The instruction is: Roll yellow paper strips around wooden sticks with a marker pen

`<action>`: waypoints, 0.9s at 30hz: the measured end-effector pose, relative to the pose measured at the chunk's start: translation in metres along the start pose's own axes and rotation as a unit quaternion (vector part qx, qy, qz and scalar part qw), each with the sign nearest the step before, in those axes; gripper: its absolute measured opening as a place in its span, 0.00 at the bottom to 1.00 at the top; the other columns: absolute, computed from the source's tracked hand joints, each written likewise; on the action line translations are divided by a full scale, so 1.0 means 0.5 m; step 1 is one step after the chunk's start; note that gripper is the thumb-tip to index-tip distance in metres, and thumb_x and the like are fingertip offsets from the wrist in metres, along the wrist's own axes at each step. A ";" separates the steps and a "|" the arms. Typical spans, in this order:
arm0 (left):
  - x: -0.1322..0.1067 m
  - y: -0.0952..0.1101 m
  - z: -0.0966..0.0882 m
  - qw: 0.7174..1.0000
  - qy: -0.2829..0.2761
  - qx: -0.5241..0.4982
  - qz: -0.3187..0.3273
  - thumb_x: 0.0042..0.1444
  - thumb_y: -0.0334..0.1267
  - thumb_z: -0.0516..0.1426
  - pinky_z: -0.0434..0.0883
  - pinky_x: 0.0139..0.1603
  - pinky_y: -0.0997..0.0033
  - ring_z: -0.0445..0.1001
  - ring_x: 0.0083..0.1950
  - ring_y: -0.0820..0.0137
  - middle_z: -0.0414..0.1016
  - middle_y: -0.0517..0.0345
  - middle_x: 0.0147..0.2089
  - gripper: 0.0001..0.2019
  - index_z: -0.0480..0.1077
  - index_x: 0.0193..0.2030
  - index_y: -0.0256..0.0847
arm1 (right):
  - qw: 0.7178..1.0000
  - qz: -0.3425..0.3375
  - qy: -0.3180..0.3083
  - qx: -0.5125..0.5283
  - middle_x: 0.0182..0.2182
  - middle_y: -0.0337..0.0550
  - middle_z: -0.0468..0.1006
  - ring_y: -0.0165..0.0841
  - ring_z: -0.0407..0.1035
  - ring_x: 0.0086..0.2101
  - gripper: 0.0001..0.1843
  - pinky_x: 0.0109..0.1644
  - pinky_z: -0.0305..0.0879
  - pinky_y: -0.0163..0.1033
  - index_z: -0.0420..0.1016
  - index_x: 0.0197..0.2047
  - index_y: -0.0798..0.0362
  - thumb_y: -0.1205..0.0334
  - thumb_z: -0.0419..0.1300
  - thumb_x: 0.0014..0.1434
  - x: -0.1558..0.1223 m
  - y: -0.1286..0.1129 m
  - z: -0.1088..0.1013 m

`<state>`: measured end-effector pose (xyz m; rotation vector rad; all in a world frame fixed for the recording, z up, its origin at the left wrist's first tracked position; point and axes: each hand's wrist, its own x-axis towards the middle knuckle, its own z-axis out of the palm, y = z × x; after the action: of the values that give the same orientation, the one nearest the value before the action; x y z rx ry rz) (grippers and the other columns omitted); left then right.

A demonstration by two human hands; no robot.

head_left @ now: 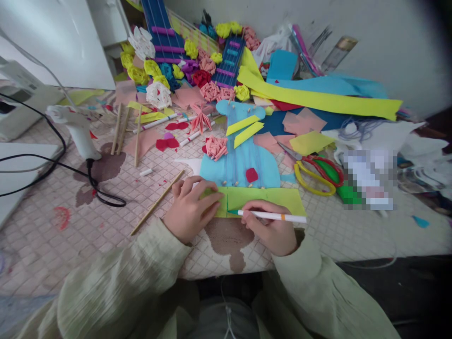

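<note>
A yellow-green paper strip [282, 197] lies flat along the near side of a light-blue guitar-shaped paper cutout [261, 165]. My left hand [192, 207] is closed over the strip's left end, bent fingers pressing it to the table. A white marker [275, 216] with a green tip is gripped in my right hand [273, 228]; its tip touches the strip beside a dark line drawn across it. On the cutout are a pink crumpled-paper rose [216, 147], a red paper piece [252, 175] and two yellow strips [247, 129].
Scissors [314, 176] with yellow and red handles lie to the right. A white glue gun [79, 132] with a black cable stands at left, near a wooden stick [157, 202]. Paper roses [158, 94], blue paper instruments [229, 61] and a long yellow strip [318, 99] crowd the back.
</note>
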<state>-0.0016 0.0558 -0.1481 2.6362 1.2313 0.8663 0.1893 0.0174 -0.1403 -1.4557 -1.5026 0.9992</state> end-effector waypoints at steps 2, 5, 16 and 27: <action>0.000 0.001 0.000 1.000 -0.003 0.000 -0.003 0.55 0.34 0.53 0.61 0.48 0.53 0.60 0.50 0.59 0.71 0.55 0.44 0.08 0.72 0.39 0.44 | 1.000 -0.005 0.002 -0.006 0.17 0.39 0.72 0.27 0.64 0.18 0.05 0.18 0.59 0.31 0.72 0.27 0.55 0.63 0.58 0.50 0.000 0.000 0.000; 0.001 0.002 -0.001 1.000 -0.006 0.003 -0.005 0.56 0.34 0.53 0.60 0.48 0.53 0.60 0.50 0.59 0.71 0.55 0.45 0.08 0.72 0.39 0.44 | 1.000 -0.019 -0.003 -0.012 0.17 0.38 0.72 0.26 0.63 0.18 0.05 0.18 0.58 0.31 0.72 0.25 0.55 0.64 0.59 0.49 -0.002 -0.002 -0.002; 0.002 -0.006 -0.002 0.999 -0.004 -0.023 -0.040 0.53 0.35 0.55 0.60 0.49 0.54 0.64 0.49 0.60 0.70 0.54 0.44 0.16 0.66 0.50 0.45 | 0.983 -0.075 0.168 0.029 0.22 0.38 0.75 0.30 0.68 0.22 0.04 0.23 0.64 0.35 0.73 0.31 0.52 0.61 0.60 0.51 -0.023 0.002 -0.053; 0.015 -0.007 -0.005 0.974 0.038 -0.219 -0.045 0.55 0.28 0.52 0.67 0.42 0.66 0.68 0.41 0.69 0.69 0.56 0.38 0.16 0.67 0.49 0.44 | 0.968 -0.084 0.131 -0.196 0.47 0.49 0.71 0.42 0.65 0.48 0.17 0.51 0.61 0.51 0.64 0.44 0.50 0.55 0.59 0.51 0.000 0.106 -0.161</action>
<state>-0.0014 0.0633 -0.1436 2.2010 1.0225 1.0871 0.2835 0.0196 -0.1599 -1.6230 -1.6520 0.3992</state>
